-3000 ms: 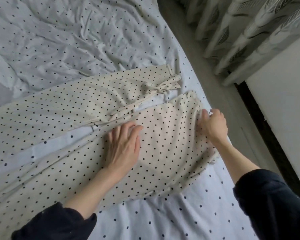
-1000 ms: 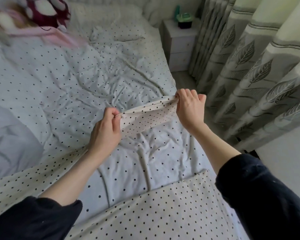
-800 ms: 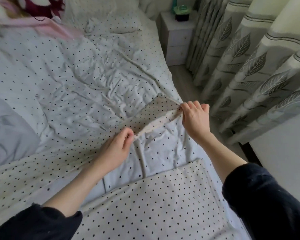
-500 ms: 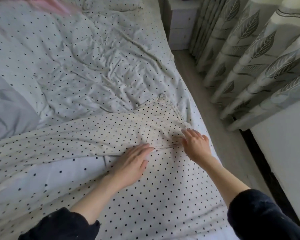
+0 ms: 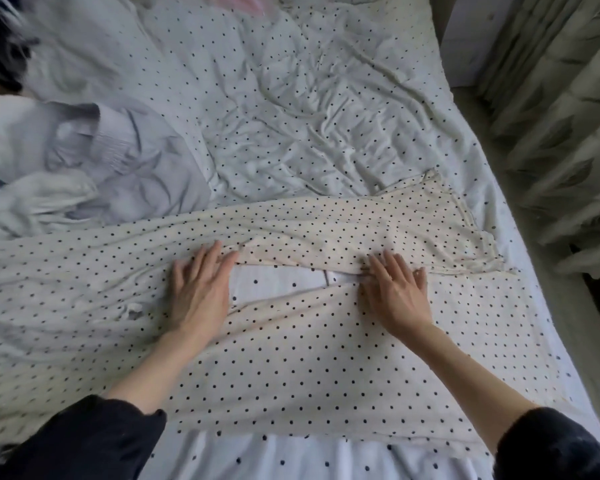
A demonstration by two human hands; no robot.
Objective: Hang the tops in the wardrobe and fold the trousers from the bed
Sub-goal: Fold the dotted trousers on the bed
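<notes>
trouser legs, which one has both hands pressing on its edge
The far leg, running towards the curtain side: the left hand and right hand flatten its near edge. The near leg lies under the wrists.

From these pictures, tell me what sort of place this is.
Most likely a bedroom in a home. A bed with a rumpled dotted sheet fills the view, leaf-patterned curtains hang beside it, and cream dotted trousers lie spread on it with other clothes.

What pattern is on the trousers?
Small dark dots on cream; the trousers show clearly in the head view, the only one.
</notes>
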